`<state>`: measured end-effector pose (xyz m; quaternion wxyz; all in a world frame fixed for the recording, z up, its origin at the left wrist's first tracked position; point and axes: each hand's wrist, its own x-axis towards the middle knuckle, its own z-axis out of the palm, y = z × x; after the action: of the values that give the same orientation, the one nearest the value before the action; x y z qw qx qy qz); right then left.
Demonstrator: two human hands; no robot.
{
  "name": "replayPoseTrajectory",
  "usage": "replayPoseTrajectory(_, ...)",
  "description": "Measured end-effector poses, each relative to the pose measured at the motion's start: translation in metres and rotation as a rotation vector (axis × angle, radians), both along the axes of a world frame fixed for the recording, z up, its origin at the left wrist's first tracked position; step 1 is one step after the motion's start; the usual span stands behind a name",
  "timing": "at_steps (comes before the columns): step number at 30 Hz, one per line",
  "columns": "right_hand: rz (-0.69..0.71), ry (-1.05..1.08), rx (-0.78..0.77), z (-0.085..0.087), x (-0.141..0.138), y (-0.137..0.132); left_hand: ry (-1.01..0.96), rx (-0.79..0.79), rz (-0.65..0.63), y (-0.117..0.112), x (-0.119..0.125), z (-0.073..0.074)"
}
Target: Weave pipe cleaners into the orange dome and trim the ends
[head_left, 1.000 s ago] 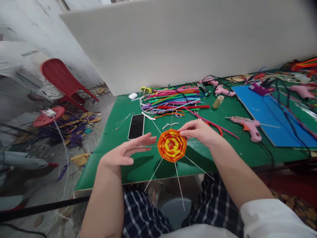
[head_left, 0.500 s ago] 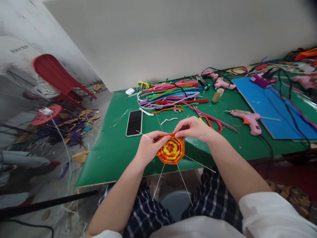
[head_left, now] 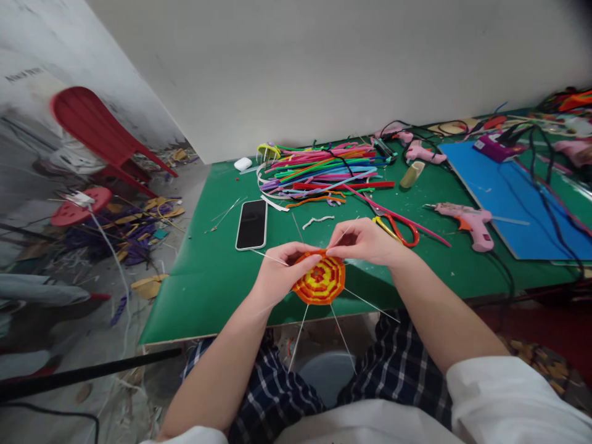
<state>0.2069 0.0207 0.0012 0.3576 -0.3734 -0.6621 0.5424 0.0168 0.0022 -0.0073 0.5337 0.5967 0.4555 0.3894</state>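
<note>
Winding or tucking at the edge seems to be the step in hand; it would go best with the woven disc (head_left: 320, 282) held level, each pull small and even, and the thin rods (head_left: 372, 305) radiating from it left unbent. The disc sits at lower centre of the frame, above the near edge of the green worktop (head_left: 203, 296). The left hand (head_left: 280, 271) clamps its upper-left rim, thumb on top; the right hand's (head_left: 363, 242) fingers pinch together at its top edge, though whether on rim or rod is hard to tell.
</note>
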Motion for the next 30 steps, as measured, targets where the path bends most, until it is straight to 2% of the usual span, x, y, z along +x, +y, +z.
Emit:
replayPoseTrajectory(6,0.025,0.040,-0.043,-0.006,-0.002,0.003,0.001,-0.076,-0.011,0.000,-0.003,-0.007)
replayPoseTrajectory(19,0.108,0.027,-0.020,-0.010,-0.002,0.006,-0.011,-0.057,0.011,0.000,-0.003,-0.005)
replayPoseTrajectory(24,0.086,0.006,-0.034,-0.010,-0.002,0.005,0.016,-0.071,0.015,0.000,-0.003,-0.004)
replayPoseTrajectory(30,0.075,0.033,-0.112,-0.019,-0.006,0.006,0.085,-0.096,-0.057,0.004,-0.005,-0.003)
